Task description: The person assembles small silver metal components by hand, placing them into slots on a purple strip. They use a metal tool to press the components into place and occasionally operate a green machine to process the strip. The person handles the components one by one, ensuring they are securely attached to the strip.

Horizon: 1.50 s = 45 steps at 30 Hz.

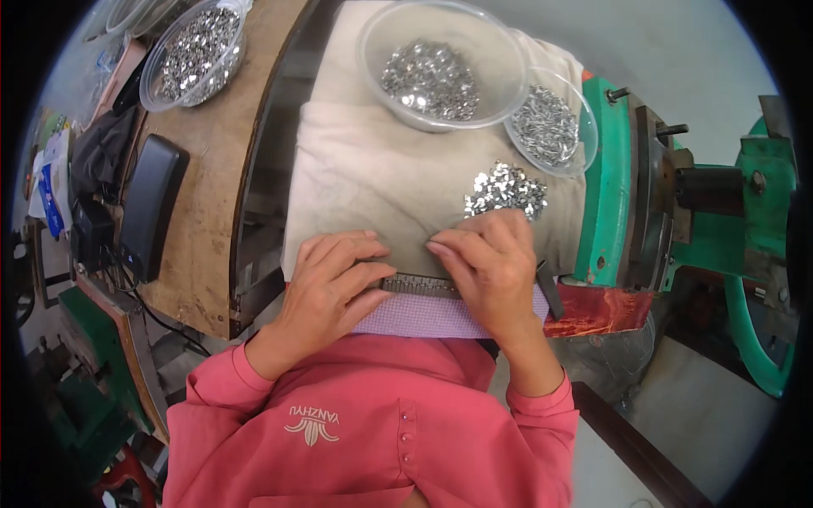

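A dark metal strip (421, 285) with a row of narrow slots lies across the near edge of the cloth, on a purple woven pad (423, 313). My left hand (330, 279) grips its left end between thumb and fingers. Just above the strip, my right hand (494, 264) is closed in a pinch, thumb against forefinger; whatever is between the tips is too small to make out. The right hand hides the strip's right end. Beyond that hand, a loose heap of small shiny metal pieces (506, 190) lies on the beige cloth (339, 186).
Two clear plastic tubs, a large one (368, 72) and a smaller one (590, 127), hold small metal parts at the back. Green machinery (603, 220) stands close on the right. On the wooden table (207, 245) at left are a black case (154, 203) and another tub (151, 85) of parts.
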{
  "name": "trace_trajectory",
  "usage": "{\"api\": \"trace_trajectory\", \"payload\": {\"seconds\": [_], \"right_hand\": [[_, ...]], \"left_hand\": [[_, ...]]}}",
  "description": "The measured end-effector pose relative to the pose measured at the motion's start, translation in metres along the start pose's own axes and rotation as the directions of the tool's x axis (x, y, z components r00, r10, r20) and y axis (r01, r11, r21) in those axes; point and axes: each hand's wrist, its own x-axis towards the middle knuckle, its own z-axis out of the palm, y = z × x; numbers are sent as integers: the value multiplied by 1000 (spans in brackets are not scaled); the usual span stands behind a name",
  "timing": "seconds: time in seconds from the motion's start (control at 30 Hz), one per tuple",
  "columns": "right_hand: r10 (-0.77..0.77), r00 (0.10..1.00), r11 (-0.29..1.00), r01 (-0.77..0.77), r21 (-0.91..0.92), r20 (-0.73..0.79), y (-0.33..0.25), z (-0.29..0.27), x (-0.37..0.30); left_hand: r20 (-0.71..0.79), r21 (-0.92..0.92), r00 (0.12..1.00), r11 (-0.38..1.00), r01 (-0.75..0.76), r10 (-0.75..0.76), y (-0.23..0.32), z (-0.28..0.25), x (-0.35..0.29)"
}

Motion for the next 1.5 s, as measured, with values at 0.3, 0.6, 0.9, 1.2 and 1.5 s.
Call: {"api": "trace_trajectory", "payload": {"seconds": [0.3,0.6,0.9,1.2,1.5], "right_hand": [[210,968,976,-215,28,135,-11,-6,2],[262,892,931,-334,145,369,-24,-3,9],[247,885,947,-307,95,395,-27,1,12],[254,892,957,-289,40,373,-33,3,8],[251,887,961,-276,9,386,-34,3,9]], "left_hand": [[-89,13,989,993,117,-115,5,9,-19],[-125,9,988,995,97,-95,3,11,-17],[-131,6,988,996,88,-86,1,12,-18],[-145,0,987,997,74,-73,-1,13,-18],[-136,-35,986,995,90,-93,-1,14,-20]]}}
